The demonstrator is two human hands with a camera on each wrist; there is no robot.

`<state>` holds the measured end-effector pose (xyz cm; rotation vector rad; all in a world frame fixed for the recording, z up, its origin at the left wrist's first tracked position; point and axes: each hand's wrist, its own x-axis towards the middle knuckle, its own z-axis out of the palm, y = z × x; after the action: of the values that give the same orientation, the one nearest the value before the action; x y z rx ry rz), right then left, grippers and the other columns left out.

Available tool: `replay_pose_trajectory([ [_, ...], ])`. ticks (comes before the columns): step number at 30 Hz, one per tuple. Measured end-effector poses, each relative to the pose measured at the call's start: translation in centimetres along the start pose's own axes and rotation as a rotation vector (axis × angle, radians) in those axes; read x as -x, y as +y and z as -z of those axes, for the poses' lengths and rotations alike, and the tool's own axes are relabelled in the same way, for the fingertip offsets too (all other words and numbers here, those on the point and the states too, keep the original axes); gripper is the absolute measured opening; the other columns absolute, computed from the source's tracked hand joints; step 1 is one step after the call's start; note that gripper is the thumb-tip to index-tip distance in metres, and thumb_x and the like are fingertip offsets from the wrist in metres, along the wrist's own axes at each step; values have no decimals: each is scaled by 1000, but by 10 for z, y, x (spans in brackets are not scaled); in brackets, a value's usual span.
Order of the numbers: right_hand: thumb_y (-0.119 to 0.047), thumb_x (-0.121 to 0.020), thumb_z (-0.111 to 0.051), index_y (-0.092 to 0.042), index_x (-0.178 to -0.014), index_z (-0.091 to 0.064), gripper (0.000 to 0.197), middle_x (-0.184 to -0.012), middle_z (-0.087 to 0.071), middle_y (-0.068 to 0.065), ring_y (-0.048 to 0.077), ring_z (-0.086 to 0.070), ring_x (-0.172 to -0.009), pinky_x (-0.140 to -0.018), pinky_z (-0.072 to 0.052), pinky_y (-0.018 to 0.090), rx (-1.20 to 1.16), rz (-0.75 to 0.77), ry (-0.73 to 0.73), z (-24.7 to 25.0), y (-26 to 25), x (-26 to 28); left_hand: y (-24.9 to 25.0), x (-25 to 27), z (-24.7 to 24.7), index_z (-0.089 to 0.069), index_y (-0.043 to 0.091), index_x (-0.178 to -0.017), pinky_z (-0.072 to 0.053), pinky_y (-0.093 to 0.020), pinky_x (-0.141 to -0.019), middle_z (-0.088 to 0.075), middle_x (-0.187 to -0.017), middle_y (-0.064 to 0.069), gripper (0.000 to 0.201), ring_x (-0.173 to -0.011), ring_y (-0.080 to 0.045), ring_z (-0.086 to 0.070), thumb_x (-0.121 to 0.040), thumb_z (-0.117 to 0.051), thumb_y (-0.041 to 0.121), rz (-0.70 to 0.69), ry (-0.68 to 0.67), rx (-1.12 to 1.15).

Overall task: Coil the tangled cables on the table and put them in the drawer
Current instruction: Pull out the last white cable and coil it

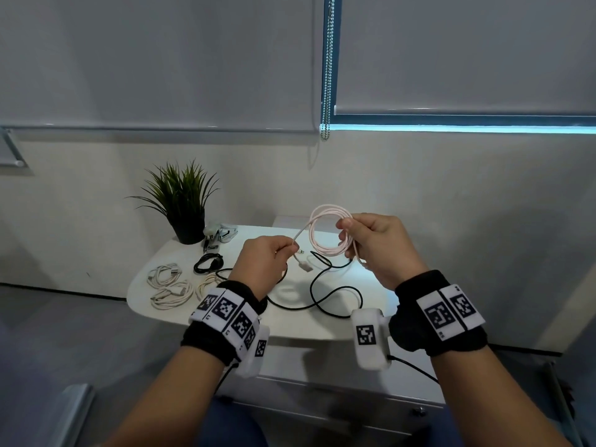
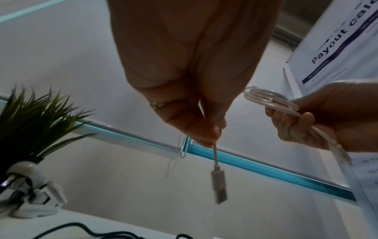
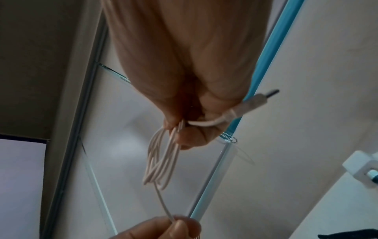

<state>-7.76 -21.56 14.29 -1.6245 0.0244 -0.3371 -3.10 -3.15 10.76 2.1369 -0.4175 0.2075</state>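
Note:
My right hand (image 1: 346, 240) holds a pale pink cable (image 1: 324, 250) wound into a round coil, upright above the white table (image 1: 290, 330). The same coil (image 3: 161, 158) hangs from my right fingers (image 3: 184, 139) in the right wrist view, one plug sticking out beside the thumb. My left hand (image 1: 287, 250) pinches the cable's free end just behind its USB plug (image 1: 304, 266); the plug (image 2: 219, 184) dangles below that pinch (image 2: 212, 137). A loose black cable (image 1: 322, 285) snakes over the table under both hands. A white drawer front (image 1: 322, 391) sits below the table's near edge.
Coiled white cables (image 1: 166, 275) and a coiled black cable (image 1: 209, 262) lie at the table's left. A potted plant (image 1: 183, 204) and white chargers (image 1: 222, 235) stand at the back left. A wall and blinds rise behind the table.

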Motion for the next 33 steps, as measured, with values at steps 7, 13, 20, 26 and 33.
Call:
replay_pose_trajectory([
  [7,-5,-93,-53,-4,-76,-64,20,-65,-55,10,8,-46,-35,-33,-31,11,39,-99,-114,-4,0,7,11,-2,0,-61,9,-80,-54,-18,-55,-64,-70,-9,20,-56,-10,-66,-95,-47,7,170,176,644],
  [13,-5,-92,-56,-5,-71,-65,22,-45,-53,-2,8,-46,-35,-33,-31,11,41,-116,-110,-10,5,8,17,3,-6,-59,7,-86,-55,-21,-57,-63,-78,-13,20,-59,-12,-65,-98,-43,10,233,27,843],
  [20,-8,-90,-60,-13,-68,-67,23,-47,-57,-1,13,-51,-39,-35,-33,11,45,-80,22,-13,11,3,24,5,-13,-60,11,-92,-50,-24,-73,-67,-72,-3,17,-67,-10,-63,-92,-50,25,299,-187,1047],
  [26,-9,-89,-61,-12,-69,-69,21,-60,-58,9,21,-55,-47,-50,-49,24,18,-63,31,-17,18,0,31,6,-19,-57,12,-83,-48,-16,-56,-60,-58,3,10,-55,-6,-59,-91,-53,7,291,-189,931],
  [33,-8,-89,-60,-11,-69,-68,22,-62,-59,7,19,-56,-49,-62,-52,34,-49,-70,68,-17,19,-4,26,8,-20,-58,13,-78,-48,-17,-58,-58,-73,0,15,-57,-4,-57,-85,-62,1,251,-155,724],
])
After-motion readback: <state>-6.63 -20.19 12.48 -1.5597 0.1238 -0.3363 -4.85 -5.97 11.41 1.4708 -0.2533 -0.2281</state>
